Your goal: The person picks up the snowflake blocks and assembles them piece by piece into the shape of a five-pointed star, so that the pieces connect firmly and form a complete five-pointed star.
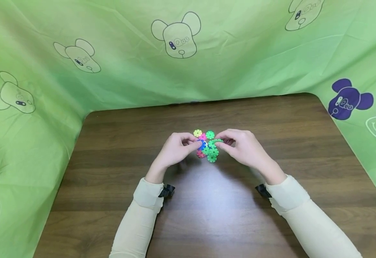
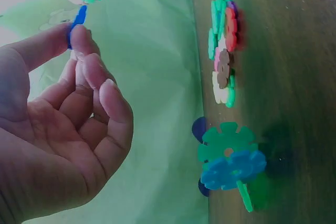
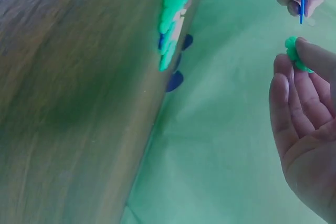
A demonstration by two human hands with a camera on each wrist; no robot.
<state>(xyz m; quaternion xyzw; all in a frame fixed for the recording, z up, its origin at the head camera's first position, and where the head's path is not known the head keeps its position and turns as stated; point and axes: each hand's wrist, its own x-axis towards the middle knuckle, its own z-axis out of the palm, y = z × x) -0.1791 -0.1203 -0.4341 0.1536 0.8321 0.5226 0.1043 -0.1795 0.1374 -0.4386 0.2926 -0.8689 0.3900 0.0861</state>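
Between thumb and forefinger, my left hand (image 1: 176, 148) pinches a blue notched snowflake disc (image 1: 202, 144), seen nearly edge-on in the left wrist view. My right hand (image 1: 243, 145) pinches a green snowflake disc (image 3: 296, 53). The two held discs are raised over the table and face each other, with a small gap in both wrist views. Beneath the hands lies a cluster of loose discs: several green ones (image 1: 213, 152), a yellow one (image 1: 197, 133), pink and red ones (image 1: 201, 154). My hands hide part of the cluster in the head view.
In the left wrist view, a green disc (image 2: 228, 135) and a blue disc (image 2: 233, 170) stand together on the table, touching. The brown wood-grain table (image 1: 110, 172) has a rounded far edge. A green printed cloth (image 1: 126, 79) hangs around its back and sides.
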